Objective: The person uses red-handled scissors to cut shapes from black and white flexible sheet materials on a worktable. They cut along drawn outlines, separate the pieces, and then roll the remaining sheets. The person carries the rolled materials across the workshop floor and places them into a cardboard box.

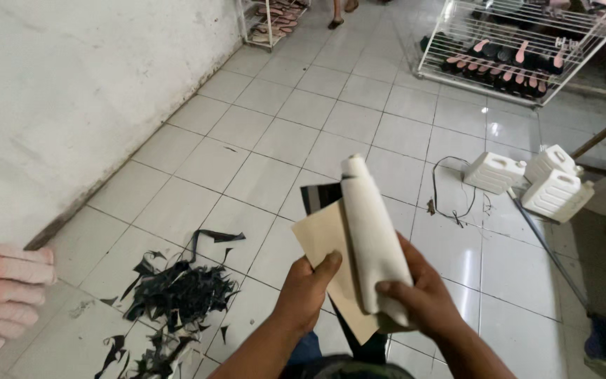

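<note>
Both my hands hold a bundle of sheet material in front of me. My left hand (308, 291) grips a flat beige sheet (320, 235) with the thumb on top. My right hand (419, 295) clasps a rolled white sheet (373, 231) that stands up and leans slightly left. A dark grey sheet (319, 196) shows behind the beige one.
Black offcut scraps (177, 298) lie on the white tiled floor at lower left. Pink insoles (1, 295) are stacked at the left edge. White plastic jugs (527, 179) and a black cord (450, 200) lie to the right. A wire rack (520, 49) with shoe parts stands at the back right.
</note>
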